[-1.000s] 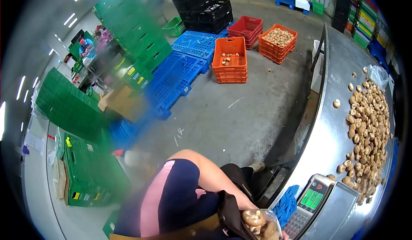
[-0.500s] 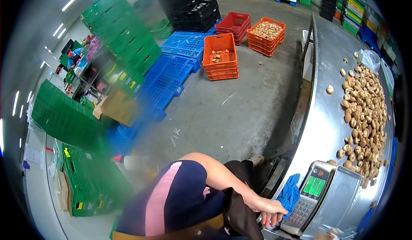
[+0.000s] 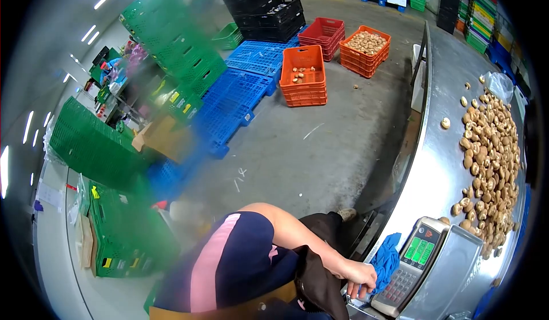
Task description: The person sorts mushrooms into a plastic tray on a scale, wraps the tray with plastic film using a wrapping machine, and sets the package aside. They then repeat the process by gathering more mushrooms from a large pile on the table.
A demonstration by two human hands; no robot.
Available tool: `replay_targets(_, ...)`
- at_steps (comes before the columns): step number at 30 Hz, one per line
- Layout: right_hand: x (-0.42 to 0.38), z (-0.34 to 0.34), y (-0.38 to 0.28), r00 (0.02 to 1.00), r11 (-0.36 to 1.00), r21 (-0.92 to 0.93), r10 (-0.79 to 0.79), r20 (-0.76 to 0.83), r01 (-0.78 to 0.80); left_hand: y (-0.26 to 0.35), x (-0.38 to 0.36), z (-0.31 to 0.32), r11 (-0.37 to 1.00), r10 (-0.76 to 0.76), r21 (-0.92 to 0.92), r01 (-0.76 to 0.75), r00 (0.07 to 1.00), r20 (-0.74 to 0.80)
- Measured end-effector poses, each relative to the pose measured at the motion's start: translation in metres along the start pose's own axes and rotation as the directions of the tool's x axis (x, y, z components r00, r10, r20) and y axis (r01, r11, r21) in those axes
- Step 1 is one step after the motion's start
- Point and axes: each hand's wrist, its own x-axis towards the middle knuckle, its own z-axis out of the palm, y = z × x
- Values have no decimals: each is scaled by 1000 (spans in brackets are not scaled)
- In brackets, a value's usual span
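Note:
My left hand [image 3: 359, 274] rests at the near edge of the steel table [image 3: 434, 171]. Its fingers hang loosely apart and hold nothing. They touch a blue cloth [image 3: 388, 260] lying beside the keypad of a weighing scale [image 3: 413, 261]. The scale has a green display and a steel pan [image 3: 454, 274]. A long heap of brown mushrooms [image 3: 492, 160] lies along the table beyond the scale. My bare left arm and dark, pink-striped sleeve fill the lower middle. My right hand is out of view.
On the concrete floor stand an orange crate [image 3: 303, 77] with a few mushrooms, a fuller orange crate [image 3: 366, 46] and a red crate [image 3: 321, 34]. Blue pallets [image 3: 240, 91], green crate stacks [image 3: 171, 40], black crates [image 3: 263, 5] and a cardboard box [image 3: 163, 137] are at left.
A second ago my left hand held a clear bag of mushrooms low by the scale. The bag is gone from it, and the hand now rests open by the blue cloth.

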Motion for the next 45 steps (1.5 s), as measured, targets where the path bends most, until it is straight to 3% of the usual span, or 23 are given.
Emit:
replay_targets(2, -10, 43, -9, 999, 998, -55, -16, 44, 19, 4, 0, -5, 1000, 17, 22, -16, 999, -45)
replay_targets(6, -11, 88, -5, 954, 979, -206, 62, 293, -1, 13, 15, -14, 999, -30, 16, 31, 998, -54)
replay_targets(9, 1, 101, -16, 908, 867, -496, 173, 382, 44, 26, 39, -16, 991, -123, 47, 123, 992, -8)
replay_targets(10, 10, 105, -12, 908, 893, -443, 242, 343, -71, 32, 48, -19, 989, -143, 48, 142, 989, 25)
replay_targets(12, 28, 111, 16, 929, 937, -342, 182, 322, -65, 49, 70, -31, 980, -178, 100, 170, 981, 73)
replay_targets(14, 52, 123, 8, 932, 878, -474, 220, 288, -62, 83, 94, -46, 961, -229, 181, 208, 968, 100)
replay_targets(16, 80, 143, -2, 972, 882, -464, 170, 163, -77, 112, 125, -68, 969, -165, 207, 133, 975, 146)
replay_targets(18, 112, 155, -10, 937, 875, -447, 295, 185, -187, 159, 153, -90, 982, -50, 186, 16, 983, 178)
replay_targets(19, 129, 164, -11, 946, 872, -461, 271, 176, -164, 192, 167, -97, 972, -9, 232, -28, 988, 157)
replay_targets(22, 187, 186, -16, 944, 862, -496, 245, 222, -107, 270, 220, -134, 963, 251, 81, -258, 964, 82)
replay_targets(24, 220, 197, -15, 963, 870, -486, 194, 189, -80, 333, 248, -153, 867, 425, 291, -404, 905, -7)
replay_targets(25, 239, 201, -15, 970, 872, -486, 167, 179, -61, 363, 265, -162, 742, 541, 474, -475, 841, -5)
replay_targets(26, 259, 205, -16, 978, 889, -456, 137, 156, -52, 386, 290, -178, 657, 654, 535, -531, 754, -55)
replay_targets(27, 280, 206, -16, 985, 904, -427, 106, 139, -37, 420, 299, -171, 750, 619, 417, -513, 767, -170)
replay_targets(28, 303, 207, -18, 989, 917, -398, 76, 124, -20, 443, 318, -189, 739, 631, 438, -512, 755, -181)
replay_targets(32, 408, 199, -21, 993, 873, -478, -46, 113, 95, 530, 399, -275, 484, 796, 623, -614, 605, -21)
replay_targets(34, 462, 200, -19, 990, 849, -510, -94, 108, 136, 572, 428, -302, 362, 815, 789, -497, 579, -8)
replay_targets(35, 491, 200, -14, 984, 848, -500, -143, 109, 179, 593, 450, -333, 113, 837, 913, -393, 532, 126)
replay_targets(37, 551, 201, -7, 978, 846, -492, -186, 92, 208, 624, 490, -378, 160, 840, 881, -445, 530, 115)
replay_targets(38, 582, 202, -2, 981, 849, -492, -179, 76, 193, 639, 498, -378, 374, 792, 818, -437, 610, -36)
replay_targets(40, 650, 203, 9, 963, 815, -513, -243, 118, 269, 658, 520, -372, 386, 757, 835, -392, 653, -43)
replay_targets(42, 723, 205, 35, 951, 769, -573, -304, 59, 282, 674, 554, -372, 306, 768, 873, -380, 640, 9)
replay_targets(45, 796, 236, 50, 945, 845, -447, -328, 0, 293, 695, 624, -378, 284, 802, 858, -428, 597, 32)
